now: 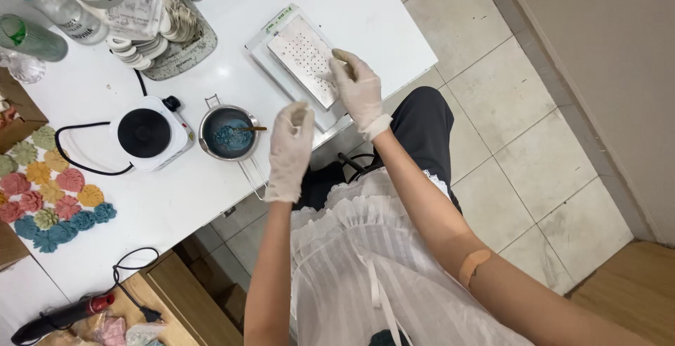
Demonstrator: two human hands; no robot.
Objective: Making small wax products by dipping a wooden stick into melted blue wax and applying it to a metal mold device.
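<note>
Right now both hands wear pale gloves and work over the white bench (365, 8). The right hand (358, 89) rests on the near right corner of a flat perforated metal plate (304, 56), its fingers curled and pinching the plate's edge. That plate lies tilted on a white rectangular tray (264, 54), close to the bench's right edge. The left hand (290, 149) hovers just left of the tray with its fingertips drawn together; whether it holds anything small cannot be told.

Just left of that hand sits a small metal saucepan (228, 133) with blue stuff inside and a stick resting across it, its wire handle pointing toward the person. Beside the saucepan, further left, stands a white single-burner hot plate (149, 135) with a black top and a black cord. At the far left edge lies a cluster of flower-shaped pieces (49, 198) in pink, yellow, green and blue. Far on the bench are a stack of white discs (137, 47) and a clear bottle (60, 8). A black and red tool (60, 316) lies on a lower wooden surface, near left.
</note>
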